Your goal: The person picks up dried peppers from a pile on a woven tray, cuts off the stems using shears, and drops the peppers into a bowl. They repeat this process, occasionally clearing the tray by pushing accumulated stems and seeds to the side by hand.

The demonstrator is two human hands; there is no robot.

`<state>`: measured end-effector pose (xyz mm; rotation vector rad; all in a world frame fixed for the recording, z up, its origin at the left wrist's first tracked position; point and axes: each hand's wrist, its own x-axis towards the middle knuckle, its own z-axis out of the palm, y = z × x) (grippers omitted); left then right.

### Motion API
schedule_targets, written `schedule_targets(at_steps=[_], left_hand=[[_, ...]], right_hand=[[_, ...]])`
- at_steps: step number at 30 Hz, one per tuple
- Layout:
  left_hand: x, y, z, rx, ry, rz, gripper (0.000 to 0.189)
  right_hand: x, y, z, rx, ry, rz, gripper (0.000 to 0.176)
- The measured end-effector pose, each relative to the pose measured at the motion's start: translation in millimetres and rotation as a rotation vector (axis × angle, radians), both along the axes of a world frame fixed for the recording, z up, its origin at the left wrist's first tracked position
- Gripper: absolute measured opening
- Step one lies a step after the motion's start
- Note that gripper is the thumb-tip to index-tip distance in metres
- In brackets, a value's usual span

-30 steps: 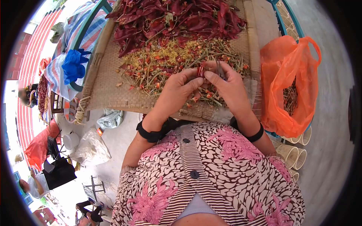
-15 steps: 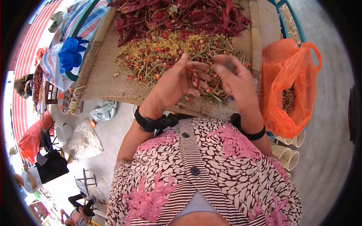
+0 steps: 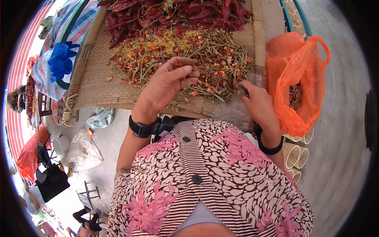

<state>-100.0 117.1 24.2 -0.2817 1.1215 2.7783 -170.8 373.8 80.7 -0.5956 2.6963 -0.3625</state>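
Note:
My left hand is above the woven mat, its fingers curled and thumb against them round a small piece of red pepper. At the right edge of the stem pile, my right hand is closed on a small dark tool, whose form is partly hidden by the fingers. Stems, red bits and yellow seeds lie in a heap in front of both hands. Beyond them, dried red peppers cover the far part of the mat.
An orange plastic bag with stems inside hangs to the right of the mat. At the left are a blue bag and a striped sheet. Clear bags lie on the floor; a person shows at lower left.
My hands have moved apart. The left one has curled its fingers and turned inward; the right one has come down to the pile's right edge. The whole view has shifted slightly.

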Motion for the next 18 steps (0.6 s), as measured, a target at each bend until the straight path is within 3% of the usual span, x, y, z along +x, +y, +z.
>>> schedule_targets(at_steps=[5, 9, 15, 18], left_hand=[[1.2, 6.9, -0.2, -0.154, -0.042, -0.132, 0.026], [1.4, 10.5, 9.3, -0.433, -0.015, -0.242, 0.024], [-6.6, 25.4, 27.5, -0.960, 0.113, -0.371, 0.030], [-19.5, 38.0, 15.2, -1.234, 0.172, -0.305, 0.035]], right_hand=[[-17.2, -6.1, -19.8, -0.153, 0.223, 0.039, 0.022], [-28.4, -5.7, -19.8, -0.294, 0.368, -0.018, 0.021], [-1.4, -9.7, -8.5, -0.158, -0.009, 0.025, 0.019], [0.0, -8.4, -28.7, -0.072, 0.063, 0.057, 0.030]])
